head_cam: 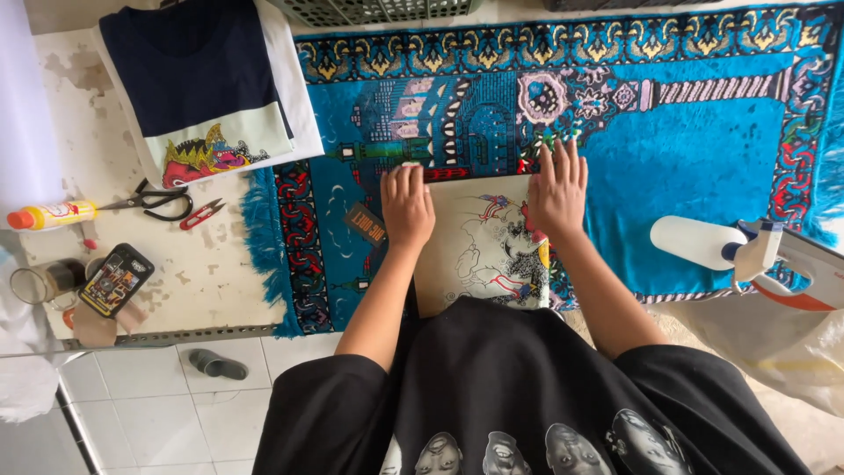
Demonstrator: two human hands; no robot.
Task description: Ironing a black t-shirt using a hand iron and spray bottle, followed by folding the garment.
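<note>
Centre of frame: folded cream garment with a colourful printed figure (482, 242), lying flat on a blue patterned rug (703, 149) that covers the right and middle of the work surface. Near edge of the garment hidden under the wearer's black shirt at the bottom of the frame.

Left hand (407, 205): flat, palm down, fingers together and extended, pressing the upper left corner of the cream garment. Nothing gripped.

Right hand (557, 189): flat, palm down, fingers slightly spread, resting on the upper right corner of the same garment, fingertips reaching onto the rug. Nothing gripped.

Just left of the left hand, on the rug: small dark hang tag (365, 223), tilted.

Upper left of frame: stack of folded shirts, dark navy with a pale band and a red and yellow printed figure (198, 88), partly on the worn white table (211, 273), partly overlapping the rug's fringe.

Left of frame, on the table: black-handled scissors (154, 201); small red thread snips (202, 214) just beside them; yellow bottle with an orange cap (48, 215) lying on its side; phone in a patterned case (116, 279); glass jar (44, 281) beside the phone.

Right of frame: white spray bottle (712, 244) lying on its side at the rug's lower right edge.

Top of frame: green plastic basket (378, 10), only its lower wall in view.

Lower left: tiled floor with a dark sandal (217, 363).
</note>
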